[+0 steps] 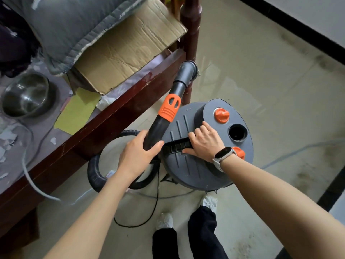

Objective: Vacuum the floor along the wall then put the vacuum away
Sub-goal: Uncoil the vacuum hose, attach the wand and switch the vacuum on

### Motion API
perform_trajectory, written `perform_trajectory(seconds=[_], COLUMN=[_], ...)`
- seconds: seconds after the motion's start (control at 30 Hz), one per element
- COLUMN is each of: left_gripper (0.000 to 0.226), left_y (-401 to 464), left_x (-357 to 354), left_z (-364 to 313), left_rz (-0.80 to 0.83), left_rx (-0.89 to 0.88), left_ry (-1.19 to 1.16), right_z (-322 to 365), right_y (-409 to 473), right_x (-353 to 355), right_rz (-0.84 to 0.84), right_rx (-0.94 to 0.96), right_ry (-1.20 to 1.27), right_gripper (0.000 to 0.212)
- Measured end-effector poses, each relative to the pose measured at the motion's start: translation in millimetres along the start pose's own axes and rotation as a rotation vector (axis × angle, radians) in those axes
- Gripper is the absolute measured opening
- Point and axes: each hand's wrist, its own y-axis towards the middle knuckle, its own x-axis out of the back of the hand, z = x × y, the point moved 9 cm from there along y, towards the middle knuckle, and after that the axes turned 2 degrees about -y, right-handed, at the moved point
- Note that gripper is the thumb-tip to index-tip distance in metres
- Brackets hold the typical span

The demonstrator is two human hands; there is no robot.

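Standing on the pale floor (242, 58) just beside the dark wooden bed frame (119, 116), the grey vacuum canister (188, 165), seen from almost straight above, so only the lid shows and the drum underneath goes hidden. Orange knob (221, 115) up top, a round black port (237, 132) next to it, a second orange knob (239, 152) half covered by the wrist. Black carry handle (177, 146) across the lid, mostly buried under fingers.

Right hand (204, 142) clamped on that handle, fingers curled over it, thumb tucked below, smartwatch (224, 155) on the wrist, forearm stretched in from the lower right.

Left hand (139, 152) wrapped round the black wand (158, 130), thumb over the top, gripping just below the orange collar (169, 108). Wand angled up and away towards the bedpost (190, 34), grey nozzle end (186, 71) right against the post; nozzle mouth facing away, can't make out the opening.

Black ribbed hose (95, 174) looping on the floor to the left, part of the loop lost behind the left forearm. Thin black cord (149, 214) trailing down between canister and feet, its far end out of sight under the canister.

Down low, two light slippers (165, 220) and dark trouser legs (202, 232), cut off by the bottom edge.

Out on the bed: creased cardboard (127, 47), a grey quilted cushion (71, 25) cropped by the top edge, a steel bowl (28, 94), yellow paper (74, 111). Far right, white wall with a black skirting strip (306, 28).
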Motion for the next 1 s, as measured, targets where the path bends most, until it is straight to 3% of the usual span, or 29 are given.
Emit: perform_trajectory(seconds=[0.23, 0.37, 0.5, 0.63, 0.7, 0.8, 0.9, 1.0], left_gripper=[0.033, 0.041, 0.035, 0.034, 0.036, 0.038, 0.038, 0.037], left_y=[24.7, 40.0, 57.5, 79.3, 87.9, 93.6, 93.4, 90.7], left_x=[-23.1, -34.7, -52.1, -72.0, -87.2, -114.3, -136.4, -152.8], left_z=[-52.5, -81.2, -104.9, -129.0, -144.2, -171.5, -194.4, -210.3], left_rz=[-0.016, -0.018, -0.001, 0.023, 0.054, 0.124, 0.182, 0.243], left_rx=[-0.030, -0.073, -0.116, -0.128, -0.149, -0.213, -0.274, -0.355], left_ry=[0.004, -0.001, -0.005, 0.031, 0.080, 0.147, 0.190, 0.220], right_z=[-66.3, -100.5, -134.2, -165.3, -189.0, -224.0, -227.1, -230.3], right_y=[3.0, 2.3, -9.2, -34.2, -51.4, -70.1, -54.3, -38.5], right_x=[-8.0, -10.8, -18.6, -24.0, -10.8, 45.8, 69.9, 68.9], right_rz=[0.041, 0.145, 0.289, 0.249, 0.065, -0.369, -0.326, -0.220], right_rx=[-0.184, -0.267, -0.387, -0.531, -0.577, -0.512, -0.220, -0.026], right_ry=[0.095, 0.147, 0.243, 0.410, 0.575, 0.556, 0.279, 0.098], right_gripper=[0.062, 0.060, 0.060, 0.042, 0.031, 0.040, 0.059, 0.037])
